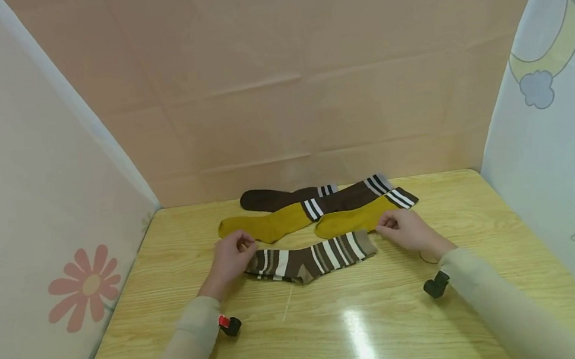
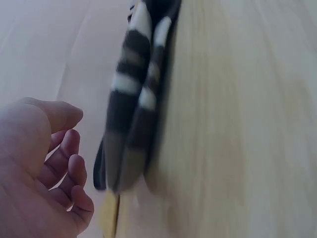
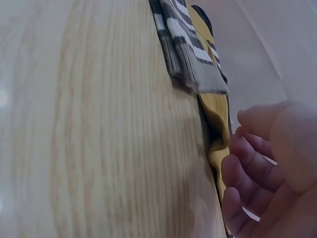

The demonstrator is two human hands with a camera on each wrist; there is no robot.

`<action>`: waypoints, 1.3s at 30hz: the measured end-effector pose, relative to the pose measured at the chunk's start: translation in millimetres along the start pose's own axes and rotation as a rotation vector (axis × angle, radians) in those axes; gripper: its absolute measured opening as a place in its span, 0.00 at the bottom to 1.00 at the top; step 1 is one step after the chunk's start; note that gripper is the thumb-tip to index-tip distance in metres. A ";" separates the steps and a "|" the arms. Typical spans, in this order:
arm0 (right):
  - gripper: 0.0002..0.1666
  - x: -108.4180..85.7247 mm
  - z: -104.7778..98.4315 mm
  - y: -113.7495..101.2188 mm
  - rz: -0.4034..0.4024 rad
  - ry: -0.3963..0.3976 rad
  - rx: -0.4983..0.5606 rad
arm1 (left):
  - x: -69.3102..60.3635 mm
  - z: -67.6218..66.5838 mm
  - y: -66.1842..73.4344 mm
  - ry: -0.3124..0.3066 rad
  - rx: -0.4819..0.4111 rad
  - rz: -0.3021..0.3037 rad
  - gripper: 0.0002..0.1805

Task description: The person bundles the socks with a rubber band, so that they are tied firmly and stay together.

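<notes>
A pair of brown, tan and white striped socks (image 1: 324, 256) lies one on the other across the table, toes left and cuffs right. By the toe end is my left hand (image 1: 231, 257), its fingers loosely curled; the left wrist view shows a gap between this hand (image 2: 44, 163) and the striped toes (image 2: 131, 158). My right hand (image 1: 407, 230) hovers off the tan cuffs (image 3: 200, 72), fingers bent and thumb near the index finger. In the right wrist view nothing sits in that hand (image 3: 277, 163).
Behind the striped pair lie two mustard socks (image 1: 266, 225) with dark, white-striped cuffs. Farther back are two dark brown socks (image 1: 268, 198), partly overlapped. A tan backdrop (image 1: 302, 82) and patterned side panels (image 1: 550, 171) bound the wooden table (image 1: 297, 346).
</notes>
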State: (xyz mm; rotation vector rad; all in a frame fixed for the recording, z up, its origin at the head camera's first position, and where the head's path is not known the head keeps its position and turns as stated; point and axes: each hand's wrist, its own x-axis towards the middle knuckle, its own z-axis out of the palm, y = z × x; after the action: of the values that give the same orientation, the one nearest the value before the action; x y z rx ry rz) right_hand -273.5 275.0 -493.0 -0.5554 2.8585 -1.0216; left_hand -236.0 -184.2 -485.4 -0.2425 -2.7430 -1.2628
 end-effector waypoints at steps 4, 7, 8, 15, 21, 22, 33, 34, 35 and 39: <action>0.07 1.6 -4.3 6.5 0.016 0.042 -0.009 | 7.5 13.2 12.9 -0.032 -0.017 0.048 0.04; 0.07 1.9 -7.9 12.8 0.028 0.081 -0.027 | 12.6 24.5 22.1 -0.068 -0.023 0.072 0.04; 0.07 1.9 -9.1 15.2 0.030 0.096 -0.033 | 14.3 28.4 25.2 -0.081 -0.022 0.077 0.04; 0.10 0.7 -17.7 30.2 0.091 0.157 -0.015 | 26.2 51.2 51.0 -0.160 0.040 0.103 0.04; 0.11 2.5 -23.3 40.5 0.161 0.183 -0.014 | 36.6 65.8 66.0 -0.233 0.110 0.073 0.04; 0.11 3.6 -24.3 41.9 0.174 0.186 -0.013 | 38.7 67.6 67.4 -0.242 0.120 0.065 0.04; 0.15 16.9 -30.4 51.4 0.247 0.178 0.082 | 52.0 82.4 79.9 -0.286 0.143 -0.033 0.13; 0.16 18.3 -30.7 51.8 0.248 0.178 0.090 | 52.9 83.4 80.7 -0.287 0.144 -0.045 0.14; 0.16 19.4 -31.1 52.2 0.243 0.181 0.089 | 53.8 84.2 81.8 -0.289 0.143 -0.060 0.15; 0.17 24.3 -32.8 54.7 0.194 0.216 0.024 | 57.1 85.9 86.1 -0.305 0.151 -0.101 0.18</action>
State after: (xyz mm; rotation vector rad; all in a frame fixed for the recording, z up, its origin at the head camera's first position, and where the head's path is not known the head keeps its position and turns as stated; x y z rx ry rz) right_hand -319.0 325.4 -499.9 -0.1686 3.0026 -1.1444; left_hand -278.6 -58.0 -467.3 -0.3095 -3.1288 -1.1136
